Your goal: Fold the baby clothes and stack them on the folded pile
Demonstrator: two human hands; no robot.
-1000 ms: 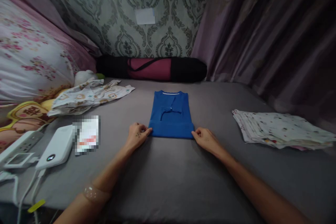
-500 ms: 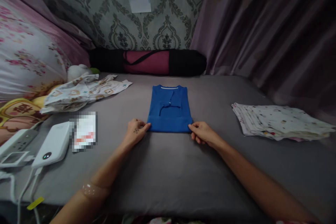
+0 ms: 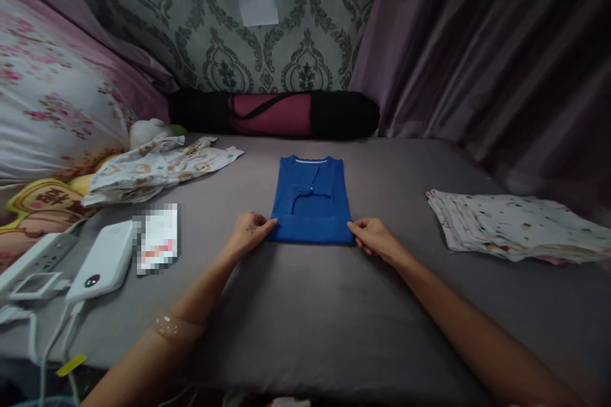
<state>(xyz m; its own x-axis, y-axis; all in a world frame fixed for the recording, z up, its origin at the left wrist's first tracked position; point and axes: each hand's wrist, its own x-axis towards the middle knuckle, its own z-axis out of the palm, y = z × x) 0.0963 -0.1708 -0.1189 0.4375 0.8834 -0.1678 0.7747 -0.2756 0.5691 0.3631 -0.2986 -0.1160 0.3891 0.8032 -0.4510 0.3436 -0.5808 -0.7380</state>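
Blue fabric garment (image 3: 312,206), folded to a rectangle, white strip inside the neckline, near edge turned up, lies on the grey cloth sheet (image 3: 305,311). Left hand (image 3: 248,232) and right hand (image 3: 377,240): fingers pinched closed on its near corners.

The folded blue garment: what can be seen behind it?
Behind the blue garment, a gray sheet reaches a black-and-maroon bag before the patterned wall. What the bag covers cannot be seen.

A grey-sheeted bed (image 3: 296,318) carries a folded blue shirt (image 3: 312,206) centrally, power bank (image 3: 104,257) left, printed cloths (image 3: 515,222) right, long bag (image 3: 281,119) far.
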